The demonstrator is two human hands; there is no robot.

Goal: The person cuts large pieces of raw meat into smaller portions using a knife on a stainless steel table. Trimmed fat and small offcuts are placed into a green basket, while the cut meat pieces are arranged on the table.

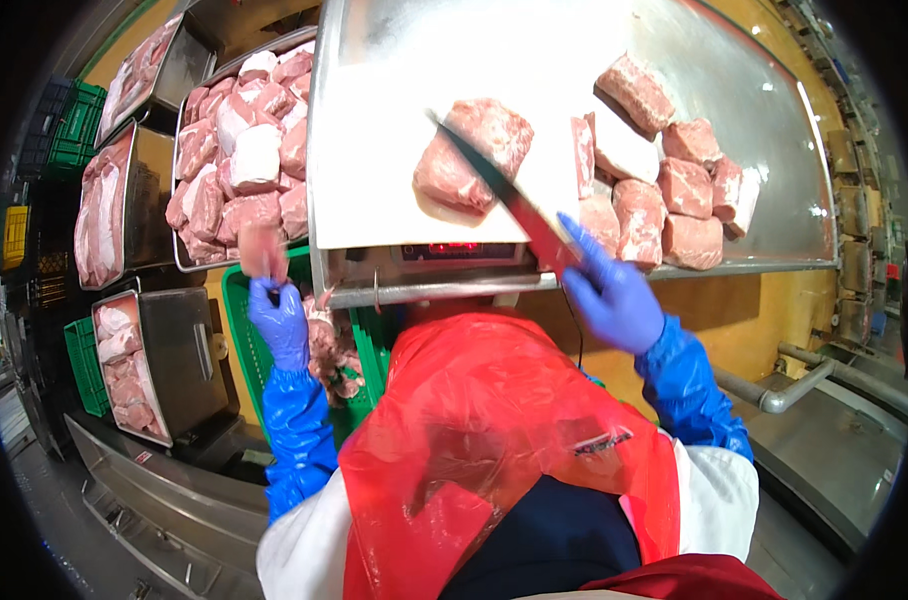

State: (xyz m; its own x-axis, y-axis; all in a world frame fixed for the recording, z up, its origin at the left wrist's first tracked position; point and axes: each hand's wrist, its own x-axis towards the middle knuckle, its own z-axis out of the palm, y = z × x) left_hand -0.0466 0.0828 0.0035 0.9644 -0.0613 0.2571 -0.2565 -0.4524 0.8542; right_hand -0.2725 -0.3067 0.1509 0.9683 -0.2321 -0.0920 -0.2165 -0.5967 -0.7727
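My left hand (280,325), in a blue-violet glove, pinches a small pink piece of meat (262,250), slightly blurred, beside the tray of pork and above a green crate (242,320) with meat scraps (326,340) in it. In my right hand (616,298), gloved alike, is a long knife (496,178), its blade pointing to the upper left. The blade passes over a block of pork (449,170) on the white cutting board (369,190); I cannot tell whether it touches. Several more pork blocks (639,215) are piled right of the board.
A metal tray (179,150) heaped with pork cuts adjoins the steel table (764,100) on the left. Further left stand metal bins (129,190) of meat and green crates (79,115). A red digital display (454,247) sits at the table's front edge. Pipes (794,390) run at lower right.
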